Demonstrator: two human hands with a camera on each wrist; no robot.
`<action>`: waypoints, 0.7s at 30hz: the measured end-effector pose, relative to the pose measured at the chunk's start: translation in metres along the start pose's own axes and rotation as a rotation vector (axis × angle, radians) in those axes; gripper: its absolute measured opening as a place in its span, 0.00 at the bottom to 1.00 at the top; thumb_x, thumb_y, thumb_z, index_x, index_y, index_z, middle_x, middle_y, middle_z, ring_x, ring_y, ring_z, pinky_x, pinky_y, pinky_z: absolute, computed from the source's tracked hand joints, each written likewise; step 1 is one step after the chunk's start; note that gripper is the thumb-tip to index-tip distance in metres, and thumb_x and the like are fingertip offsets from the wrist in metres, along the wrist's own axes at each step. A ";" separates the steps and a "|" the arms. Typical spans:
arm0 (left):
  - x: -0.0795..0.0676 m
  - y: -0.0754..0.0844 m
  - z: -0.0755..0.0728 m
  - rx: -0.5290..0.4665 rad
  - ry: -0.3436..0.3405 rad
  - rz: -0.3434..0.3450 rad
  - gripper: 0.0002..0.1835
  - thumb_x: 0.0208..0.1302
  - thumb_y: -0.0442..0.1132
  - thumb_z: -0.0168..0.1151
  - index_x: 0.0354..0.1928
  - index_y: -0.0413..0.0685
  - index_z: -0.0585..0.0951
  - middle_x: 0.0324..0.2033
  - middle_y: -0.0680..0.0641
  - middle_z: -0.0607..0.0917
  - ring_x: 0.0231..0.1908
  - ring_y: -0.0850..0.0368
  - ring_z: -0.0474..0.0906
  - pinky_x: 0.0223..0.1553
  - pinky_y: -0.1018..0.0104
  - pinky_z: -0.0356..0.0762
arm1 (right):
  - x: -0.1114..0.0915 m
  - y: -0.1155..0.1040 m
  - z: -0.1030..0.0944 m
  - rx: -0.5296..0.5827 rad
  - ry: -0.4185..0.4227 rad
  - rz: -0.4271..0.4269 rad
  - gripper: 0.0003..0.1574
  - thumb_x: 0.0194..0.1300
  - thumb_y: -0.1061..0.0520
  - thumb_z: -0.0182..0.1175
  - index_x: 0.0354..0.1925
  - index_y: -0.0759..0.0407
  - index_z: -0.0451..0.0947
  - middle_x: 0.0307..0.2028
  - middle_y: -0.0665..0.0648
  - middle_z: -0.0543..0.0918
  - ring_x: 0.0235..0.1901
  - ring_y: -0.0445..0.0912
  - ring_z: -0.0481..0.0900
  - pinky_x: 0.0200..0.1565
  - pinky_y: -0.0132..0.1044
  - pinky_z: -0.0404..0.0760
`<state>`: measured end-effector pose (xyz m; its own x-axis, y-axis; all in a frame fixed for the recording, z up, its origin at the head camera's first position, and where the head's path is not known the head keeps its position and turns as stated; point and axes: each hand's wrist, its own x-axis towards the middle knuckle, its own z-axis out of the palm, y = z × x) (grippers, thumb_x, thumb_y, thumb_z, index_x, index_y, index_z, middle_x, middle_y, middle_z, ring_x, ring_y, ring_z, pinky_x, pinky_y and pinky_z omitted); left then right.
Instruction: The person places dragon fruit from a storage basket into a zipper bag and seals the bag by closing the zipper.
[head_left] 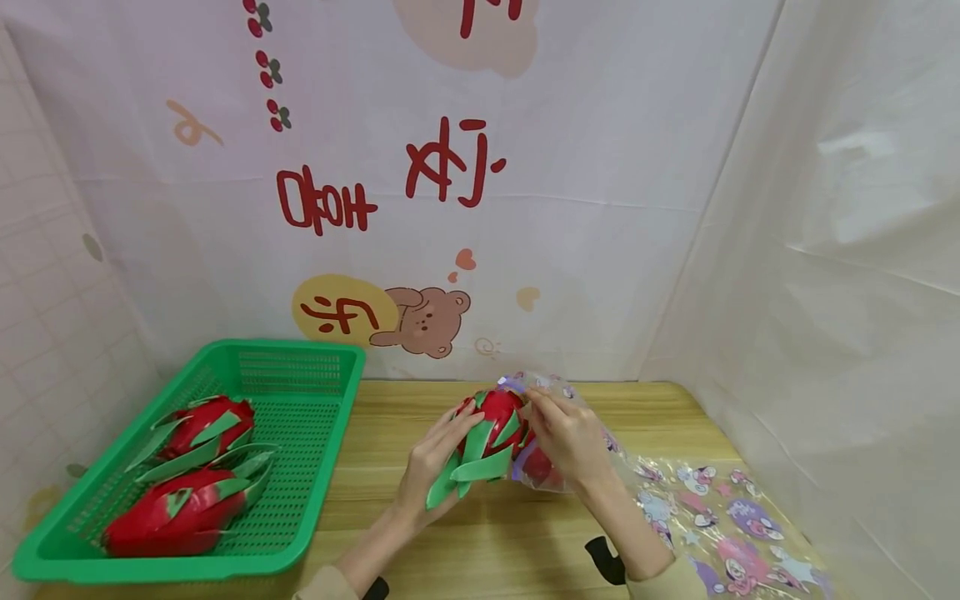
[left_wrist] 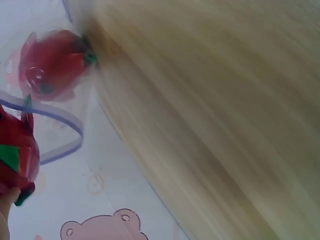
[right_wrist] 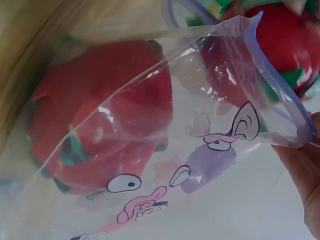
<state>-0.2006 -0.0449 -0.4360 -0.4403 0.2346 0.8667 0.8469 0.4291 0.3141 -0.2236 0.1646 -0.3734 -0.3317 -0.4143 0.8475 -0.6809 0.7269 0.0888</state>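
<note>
My left hand (head_left: 429, 471) grips a red dragon fruit (head_left: 501, 414) with green leaf flaps, held above the table at the mouth of a clear zip bag (right_wrist: 215, 165). Cartoon prints and a purple zip strip mark this bag. The right hand (head_left: 567, 435) pinches the bag's edge by the strip, its thumb showing in the right wrist view. Inside the bag lies another dragon fruit (right_wrist: 100, 115), seen through the plastic. In the left wrist view, the held fruit (left_wrist: 17, 155) overlaps the open mouth, with the bagged fruit (left_wrist: 52, 65) beyond it.
A green plastic basket (head_left: 172, 569) stands on the left with two more dragon fruits, one at the front (head_left: 176, 517) and one behind (head_left: 213, 425). Flat printed clear plastic (head_left: 738, 525) lies at the right of the wooden table (head_left: 510, 550). Printed cloth walls (head_left: 585, 250) surround the table.
</note>
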 end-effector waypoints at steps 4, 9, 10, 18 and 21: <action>-0.003 -0.003 -0.002 0.038 -0.095 0.088 0.24 0.63 0.44 0.62 0.61 0.48 0.74 0.59 0.40 0.78 0.58 0.36 0.75 0.49 0.49 0.80 | 0.002 0.003 -0.001 -0.013 0.015 0.008 0.17 0.42 0.73 0.69 0.35 0.67 0.84 0.31 0.61 0.88 0.26 0.51 0.86 0.25 0.34 0.83; -0.002 -0.007 -0.002 0.181 -0.194 0.303 0.26 0.62 0.50 0.62 0.61 0.51 0.74 0.60 0.43 0.78 0.59 0.36 0.74 0.49 0.53 0.82 | 0.001 0.002 -0.001 -0.024 -0.005 -0.019 0.16 0.42 0.72 0.71 0.35 0.65 0.84 0.31 0.60 0.88 0.28 0.51 0.87 0.28 0.34 0.84; -0.001 -0.008 -0.002 0.224 -0.200 0.355 0.24 0.64 0.49 0.60 0.61 0.52 0.75 0.59 0.44 0.79 0.58 0.36 0.74 0.49 0.53 0.82 | 0.001 0.002 -0.001 -0.020 -0.009 -0.029 0.17 0.41 0.71 0.71 0.35 0.65 0.84 0.31 0.59 0.88 0.29 0.50 0.87 0.28 0.34 0.84; 0.006 -0.014 0.001 0.466 -0.123 0.786 0.18 0.74 0.35 0.43 0.53 0.58 0.81 0.52 0.48 0.84 0.53 0.38 0.79 0.49 0.54 0.82 | -0.001 0.003 -0.001 0.014 -0.029 -0.048 0.19 0.40 0.72 0.71 0.36 0.65 0.84 0.32 0.59 0.88 0.31 0.51 0.87 0.31 0.35 0.85; 0.005 -0.012 0.003 0.456 -0.147 0.842 0.17 0.74 0.37 0.43 0.53 0.60 0.80 0.53 0.49 0.83 0.54 0.38 0.78 0.51 0.54 0.81 | 0.000 0.003 0.000 -0.004 -0.037 -0.048 0.20 0.41 0.72 0.69 0.38 0.64 0.84 0.32 0.58 0.88 0.30 0.50 0.87 0.30 0.34 0.84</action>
<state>-0.2143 -0.0462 -0.4363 0.1985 0.7132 0.6722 0.7187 0.3604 -0.5946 -0.2257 0.1669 -0.3726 -0.3224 -0.4689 0.8223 -0.6944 0.7076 0.1312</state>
